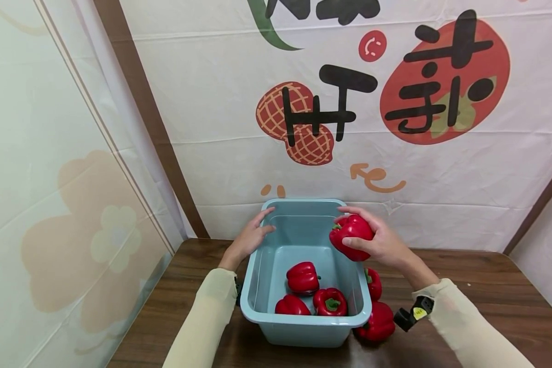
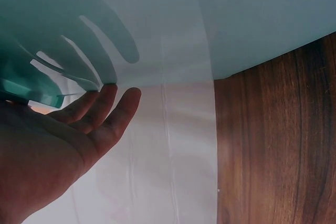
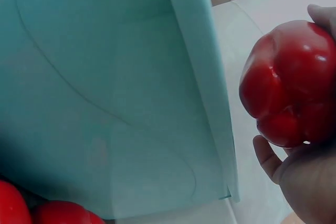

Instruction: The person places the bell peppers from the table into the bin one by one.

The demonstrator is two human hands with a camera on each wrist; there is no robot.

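Observation:
In the head view my right hand point(image 1: 385, 244) holds a glossy red bell pepper point(image 1: 352, 236) above the right rim of a light blue plastic bin point(image 1: 257, 318). The pepper's green stem points left. The right wrist view shows this same pepper point(image 3: 294, 85) between the thumb and fingers, beside the bin's wall point(image 3: 131, 77). My left hand point(image 1: 248, 241) is at the bin's far left rim. Its fingers look extended in the left wrist view, with fingertips at the outer wall point(image 2: 262, 19). Inside the bin lie three red bell peppers, including one point(image 1: 302, 278) on its side.
Two more red bell peppers, a nearer one point(image 1: 380, 322) and a partly hidden one point(image 1: 373, 284), sit on the wooden table point(image 1: 469, 306) against the bin's right side. A printed white cloth point(image 1: 221, 168) hangs behind the table, and another hangs at left.

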